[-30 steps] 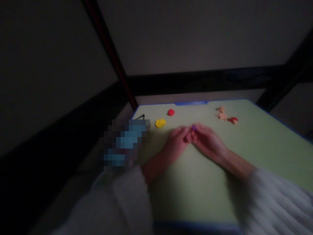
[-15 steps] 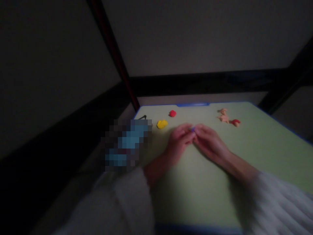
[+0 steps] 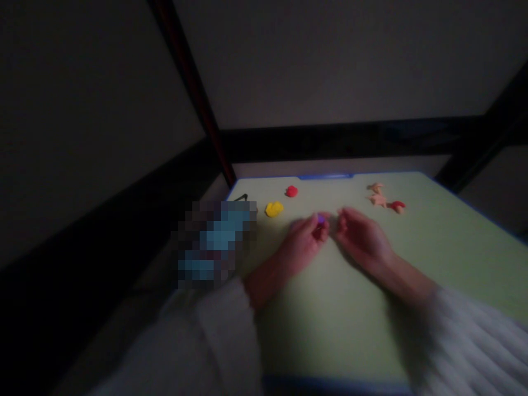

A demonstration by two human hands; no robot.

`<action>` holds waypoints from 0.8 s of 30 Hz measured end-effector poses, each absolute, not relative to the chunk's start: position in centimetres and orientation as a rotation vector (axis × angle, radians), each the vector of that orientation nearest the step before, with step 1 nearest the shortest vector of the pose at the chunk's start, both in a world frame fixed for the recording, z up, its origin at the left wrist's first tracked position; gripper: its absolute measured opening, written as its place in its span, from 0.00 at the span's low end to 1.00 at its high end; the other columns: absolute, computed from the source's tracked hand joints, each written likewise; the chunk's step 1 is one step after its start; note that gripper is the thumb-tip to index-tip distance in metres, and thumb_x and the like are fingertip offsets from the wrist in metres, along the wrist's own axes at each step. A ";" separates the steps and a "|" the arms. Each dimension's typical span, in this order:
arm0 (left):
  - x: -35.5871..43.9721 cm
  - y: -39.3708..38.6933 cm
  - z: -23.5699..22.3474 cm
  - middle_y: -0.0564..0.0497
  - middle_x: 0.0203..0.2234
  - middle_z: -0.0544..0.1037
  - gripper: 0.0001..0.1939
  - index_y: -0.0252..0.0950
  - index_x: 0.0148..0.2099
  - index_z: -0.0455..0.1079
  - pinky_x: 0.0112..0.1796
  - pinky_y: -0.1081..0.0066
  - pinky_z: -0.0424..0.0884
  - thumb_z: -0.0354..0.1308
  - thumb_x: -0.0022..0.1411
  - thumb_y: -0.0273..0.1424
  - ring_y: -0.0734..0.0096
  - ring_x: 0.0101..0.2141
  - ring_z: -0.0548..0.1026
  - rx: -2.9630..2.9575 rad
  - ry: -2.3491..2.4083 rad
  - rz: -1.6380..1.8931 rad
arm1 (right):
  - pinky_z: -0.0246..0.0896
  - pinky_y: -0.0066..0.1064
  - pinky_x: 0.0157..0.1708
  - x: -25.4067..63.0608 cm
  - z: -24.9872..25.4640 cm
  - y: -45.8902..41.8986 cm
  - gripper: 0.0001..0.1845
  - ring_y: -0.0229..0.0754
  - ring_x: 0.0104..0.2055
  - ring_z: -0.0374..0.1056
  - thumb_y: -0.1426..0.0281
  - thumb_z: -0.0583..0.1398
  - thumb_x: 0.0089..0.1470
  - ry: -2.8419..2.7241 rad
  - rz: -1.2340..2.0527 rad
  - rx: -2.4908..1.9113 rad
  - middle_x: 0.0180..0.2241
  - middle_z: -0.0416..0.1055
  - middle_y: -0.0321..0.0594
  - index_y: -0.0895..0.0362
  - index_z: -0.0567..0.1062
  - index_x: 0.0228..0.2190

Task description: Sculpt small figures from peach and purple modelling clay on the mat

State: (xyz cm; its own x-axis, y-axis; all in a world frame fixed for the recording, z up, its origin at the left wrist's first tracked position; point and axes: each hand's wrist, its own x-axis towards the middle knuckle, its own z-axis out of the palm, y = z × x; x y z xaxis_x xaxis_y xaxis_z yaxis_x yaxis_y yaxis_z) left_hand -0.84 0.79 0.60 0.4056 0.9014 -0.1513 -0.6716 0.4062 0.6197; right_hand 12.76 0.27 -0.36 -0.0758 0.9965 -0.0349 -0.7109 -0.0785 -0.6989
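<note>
The left hand (image 3: 300, 246) pinched a purple lump (image 3: 320, 219), the right hand (image 3: 366, 241) loosely open nearby; pale pieces (image 3: 377, 200) lay shaped, yellow lump (image 3: 274, 209) and red lump (image 3: 291, 191) seemingly unshaped.

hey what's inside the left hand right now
A small purple piece shows between the thumb and fingers of the left hand. The fingers cover the rest, so I can't tell whether anything else is in there.

bit (image 3: 320, 219) in left hand (image 3: 303, 245) | on table (image 3: 330, 330): two lumps (image 3: 274, 209) behind-left; pieces (image 3: 378, 199), seemingly three, behind-right
</note>
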 end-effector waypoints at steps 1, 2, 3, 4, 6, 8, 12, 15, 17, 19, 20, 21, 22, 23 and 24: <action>-0.8 0.8 0.7 0.50 0.24 0.71 0.11 0.29 0.31 0.72 0.30 0.81 0.65 0.49 0.61 0.22 0.83 0.24 0.68 0.511 0.525 1.049 | 0.63 0.19 0.22 12.8 -0.3 0.2 0.04 0.28 0.19 0.62 0.73 0.64 0.44 -0.597 1.580 -0.613 0.18 0.68 0.29 0.56 0.74 0.21; -0.8 0.8 0.7 0.50 0.24 0.72 0.10 0.29 0.31 0.72 0.30 0.81 0.66 0.49 0.60 0.21 0.83 0.25 0.68 0.518 0.535 1.053 | 0.63 0.19 0.22 12.7 -0.1 0.1 0.03 0.28 0.19 0.62 0.74 0.64 0.43 -0.588 1.593 -0.610 0.18 0.69 0.30 0.56 0.74 0.22; -0.9 0.7 0.8 0.50 0.25 0.72 0.10 0.29 0.31 0.72 0.31 0.81 0.66 0.50 0.60 0.20 0.84 0.25 0.68 0.533 0.539 1.057 | 0.64 0.19 0.23 12.6 0.0 0.0 0.03 0.28 0.19 0.63 0.75 0.64 0.43 -0.584 1.604 -0.609 0.19 0.69 0.30 0.57 0.74 0.22; -0.9 0.8 0.8 0.50 0.25 0.73 0.09 0.29 0.31 0.72 0.32 0.82 0.66 0.51 0.59 0.19 0.84 0.26 0.69 0.547 0.539 1.064 | 0.64 0.19 0.24 12.5 0.2 -0.2 0.03 0.28 0.20 0.63 0.75 0.64 0.42 -0.584 1.612 -0.607 0.19 0.69 0.30 0.57 0.74 0.22; -0.9 0.8 0.7 0.51 0.26 0.73 0.08 0.30 0.30 0.71 0.32 0.82 0.66 0.52 0.58 0.19 0.84 0.26 0.68 0.559 0.534 1.079 | 0.65 0.18 0.25 12.2 0.5 -0.4 0.03 0.28 0.20 0.64 0.76 0.64 0.41 -0.591 1.620 -0.607 0.19 0.70 0.31 0.58 0.74 0.21; -1.0 0.8 0.6 0.52 0.24 0.72 0.07 0.30 0.28 0.70 0.29 0.83 0.64 0.54 0.56 0.19 0.85 0.24 0.67 0.551 0.531 1.077 | 0.64 0.17 0.25 12.1 0.7 -0.5 0.03 0.27 0.20 0.64 0.76 0.64 0.40 -0.605 1.620 -0.615 0.19 0.70 0.31 0.58 0.74 0.21; -1.3 0.9 0.3 0.57 0.20 0.68 0.07 0.32 0.25 0.65 0.23 0.84 0.60 0.60 0.53 0.25 0.87 0.19 0.62 0.499 0.518 1.059 | 0.61 0.16 0.21 12.0 0.9 -0.6 0.04 0.26 0.19 0.62 0.76 0.65 0.39 -0.642 1.598 -0.638 0.18 0.69 0.30 0.58 0.75 0.20; -1.4 1.0 0.1 0.58 0.19 0.65 0.10 0.32 0.26 0.64 0.21 0.84 0.58 0.62 0.52 0.31 0.87 0.18 0.60 0.482 0.522 1.048 | 0.58 0.15 0.19 11.8 1.2 -0.7 0.04 0.26 0.19 0.61 0.75 0.67 0.38 -0.682 1.562 -0.649 0.18 0.68 0.30 0.58 0.76 0.20; -1.3 1.0 0.1 0.59 0.18 0.64 0.10 0.31 0.27 0.65 0.20 0.84 0.57 0.62 0.52 0.31 0.88 0.18 0.59 0.489 0.516 1.033 | 0.59 0.16 0.22 11.6 1.4 -0.9 0.06 0.27 0.21 0.62 0.75 0.68 0.37 -0.783 1.481 -0.673 0.19 0.69 0.30 0.58 0.77 0.23; -1.2 1.0 0.2 0.58 0.18 0.65 0.08 0.31 0.27 0.66 0.21 0.84 0.57 0.61 0.53 0.29 0.87 0.19 0.61 0.489 0.495 1.036 | 0.62 0.20 0.25 11.3 1.6 -1.2 0.09 0.29 0.23 0.64 0.75 0.69 0.36 -0.969 1.346 -0.738 0.21 0.70 0.31 0.57 0.78 0.26; -1.2 1.0 0.3 0.57 0.19 0.66 0.07 0.31 0.28 0.66 0.23 0.84 0.59 0.60 0.54 0.27 0.87 0.20 0.63 0.488 0.483 1.044 | 0.63 0.22 0.26 11.2 1.6 -1.2 0.11 0.30 0.24 0.65 0.74 0.69 0.35 -1.070 1.271 -0.777 0.22 0.71 0.31 0.56 0.78 0.27; -1.1 0.9 0.4 0.56 0.21 0.67 0.06 0.31 0.28 0.66 0.25 0.83 0.60 0.58 0.55 0.26 0.85 0.22 0.65 0.487 0.475 1.049 | 0.63 0.24 0.27 11.2 1.6 -1.3 0.13 0.31 0.25 0.65 0.74 0.70 0.34 -1.157 1.210 -0.816 0.23 0.71 0.32 0.55 0.78 0.28; -1.0 0.8 0.6 0.55 0.22 0.68 0.06 0.31 0.27 0.66 0.27 0.81 0.62 0.57 0.56 0.26 0.84 0.24 0.66 0.488 0.475 1.047 | 0.63 0.25 0.27 11.1 1.6 -1.3 0.15 0.32 0.25 0.65 0.73 0.70 0.33 -1.214 1.171 -0.848 0.24 0.72 0.32 0.55 0.78 0.29; -1.0 0.7 0.8 0.54 0.23 0.69 0.07 0.31 0.27 0.66 0.29 0.80 0.63 0.55 0.58 0.25 0.82 0.26 0.67 0.490 0.481 1.040 | 0.63 0.26 0.26 11.1 1.5 -1.3 0.16 0.32 0.25 0.65 0.73 0.71 0.32 -1.249 1.145 -0.873 0.25 0.72 0.33 0.55 0.77 0.30; -0.9 0.6 1.0 0.53 0.23 0.69 0.08 0.30 0.27 0.67 0.31 0.79 0.63 0.53 0.59 0.25 0.81 0.27 0.68 0.493 0.489 1.032 | 0.64 0.27 0.27 11.2 1.4 -1.2 0.17 0.33 0.25 0.65 0.72 0.71 0.32 -1.269 1.129 -0.889 0.26 0.72 0.34 0.55 0.77 0.31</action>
